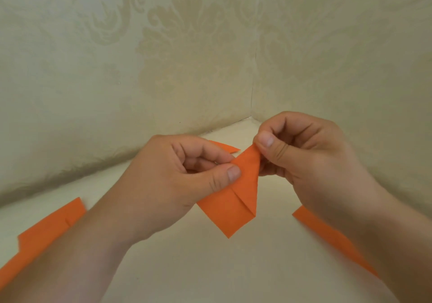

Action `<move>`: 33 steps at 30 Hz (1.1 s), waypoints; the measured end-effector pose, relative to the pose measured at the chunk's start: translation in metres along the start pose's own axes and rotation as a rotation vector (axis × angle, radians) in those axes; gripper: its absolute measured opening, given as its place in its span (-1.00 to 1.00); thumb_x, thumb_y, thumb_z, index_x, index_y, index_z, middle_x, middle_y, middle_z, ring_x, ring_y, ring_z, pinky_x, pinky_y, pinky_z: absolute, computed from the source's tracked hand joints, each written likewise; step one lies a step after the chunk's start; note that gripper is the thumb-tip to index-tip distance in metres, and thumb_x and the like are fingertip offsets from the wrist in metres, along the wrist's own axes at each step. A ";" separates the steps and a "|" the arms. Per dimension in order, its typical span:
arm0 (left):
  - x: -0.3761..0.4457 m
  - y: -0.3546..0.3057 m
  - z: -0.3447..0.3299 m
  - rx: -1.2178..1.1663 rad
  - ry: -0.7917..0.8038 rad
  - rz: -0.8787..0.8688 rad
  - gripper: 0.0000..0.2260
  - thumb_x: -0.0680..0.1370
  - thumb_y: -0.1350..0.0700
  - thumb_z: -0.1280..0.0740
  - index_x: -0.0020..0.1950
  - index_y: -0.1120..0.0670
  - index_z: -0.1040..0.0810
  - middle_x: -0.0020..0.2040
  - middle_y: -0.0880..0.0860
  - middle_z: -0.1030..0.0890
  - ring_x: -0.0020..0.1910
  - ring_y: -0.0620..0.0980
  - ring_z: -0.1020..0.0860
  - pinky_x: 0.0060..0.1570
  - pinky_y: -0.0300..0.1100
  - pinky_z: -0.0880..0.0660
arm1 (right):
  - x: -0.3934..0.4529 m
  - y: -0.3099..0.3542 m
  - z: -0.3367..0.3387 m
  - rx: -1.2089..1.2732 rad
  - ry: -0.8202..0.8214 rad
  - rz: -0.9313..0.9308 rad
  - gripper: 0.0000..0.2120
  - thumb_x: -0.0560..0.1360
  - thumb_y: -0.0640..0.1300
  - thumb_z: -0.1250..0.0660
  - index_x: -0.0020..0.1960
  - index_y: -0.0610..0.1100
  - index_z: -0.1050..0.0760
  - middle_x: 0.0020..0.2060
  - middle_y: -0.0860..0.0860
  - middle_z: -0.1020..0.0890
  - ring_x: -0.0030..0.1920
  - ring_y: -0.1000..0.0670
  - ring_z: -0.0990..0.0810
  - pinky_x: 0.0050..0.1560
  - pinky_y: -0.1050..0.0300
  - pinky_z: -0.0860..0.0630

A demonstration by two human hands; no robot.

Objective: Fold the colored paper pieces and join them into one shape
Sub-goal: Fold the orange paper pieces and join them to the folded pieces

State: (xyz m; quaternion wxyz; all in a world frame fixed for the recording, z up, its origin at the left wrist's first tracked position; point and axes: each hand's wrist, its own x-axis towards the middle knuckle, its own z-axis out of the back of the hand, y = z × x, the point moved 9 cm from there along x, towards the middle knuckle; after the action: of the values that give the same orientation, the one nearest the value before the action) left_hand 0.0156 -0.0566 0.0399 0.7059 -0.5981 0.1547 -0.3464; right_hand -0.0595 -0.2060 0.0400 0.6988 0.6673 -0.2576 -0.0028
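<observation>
left hand (pixel 187 174): thumb and fingers pinch folded orange paper piece (pixel 231 200) at its left edge | right hand (pixel 301 155): thumb and fingers pinch its top tip | piece: held above pale table (pixel 210 267), centre | other orange pieces: left (pixel 44 235), right (pixel 327 235), behind left hand (pixel 224 147) | writing: none readable

You're in a home, most likely a living room or bedroom corner. Damask wallpaper (pixel 163 45), cream with a pale floral pattern, covers two walls that meet at a corner seam (pixel 253 80). You work on a plain off-white surface (pixel 210 267) pushed right into that corner, whether a table or a shelf you can't tell. Orange paper pieces (pixel 46 230) lie loose on it, so it's hobby craft, not a workshop or lab setup.
</observation>
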 end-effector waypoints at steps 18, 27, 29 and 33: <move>0.001 0.018 -0.011 -0.158 0.022 0.141 -0.75 0.54 -0.02 -0.30 -0.13 -0.01 -0.77 -0.19 0.10 -0.75 -0.26 -0.06 -0.68 -0.27 -0.31 -0.54 | 0.002 -0.019 0.000 -0.029 0.021 -0.204 -0.83 0.32 -0.02 -0.49 -0.35 -0.09 -0.60 -0.32 -0.14 -0.67 -0.29 -0.08 -0.63 -0.10 -0.07 -0.62; 0.002 0.020 -0.006 -0.068 -0.024 0.082 -0.82 0.30 0.09 -0.66 -0.15 -0.03 -0.76 -0.22 0.06 -0.75 -0.24 -0.09 -0.68 -0.20 -0.28 -0.57 | -0.001 -0.025 -0.003 -0.076 0.029 -0.245 -0.78 0.39 -0.04 -0.49 -0.26 -0.20 -0.61 -0.25 -0.28 -0.67 -0.21 -0.18 -0.64 0.08 -0.40 -0.61; 0.003 0.020 -0.004 -0.099 -0.051 0.076 -0.87 0.33 0.07 -0.59 -0.16 0.01 -0.76 -0.23 0.08 -0.75 -0.26 -0.06 -0.69 -0.22 -0.25 -0.59 | -0.002 -0.025 -0.007 -0.069 0.060 -0.253 -0.74 0.32 0.03 -0.49 -0.21 -0.17 -0.62 -0.27 -0.16 -0.70 -0.22 -0.08 -0.67 0.05 -0.23 -0.68; 0.005 0.022 -0.003 -0.166 -0.089 0.083 -0.90 0.31 0.06 -0.52 -0.20 0.00 -0.76 -0.21 0.12 -0.75 -0.25 -0.03 -0.69 -0.21 -0.24 -0.61 | -0.006 -0.030 -0.016 -0.056 0.146 -0.291 -0.72 0.25 0.07 -0.50 -0.18 -0.12 -0.65 -0.24 -0.09 -0.73 -0.20 -0.01 -0.71 -0.10 0.08 -0.68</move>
State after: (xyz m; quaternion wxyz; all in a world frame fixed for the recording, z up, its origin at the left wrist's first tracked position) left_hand 0.0241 -0.0606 0.0193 0.6738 -0.6626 0.1758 -0.2759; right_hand -0.0482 -0.1921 0.0103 0.7261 0.6764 -0.1065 -0.0627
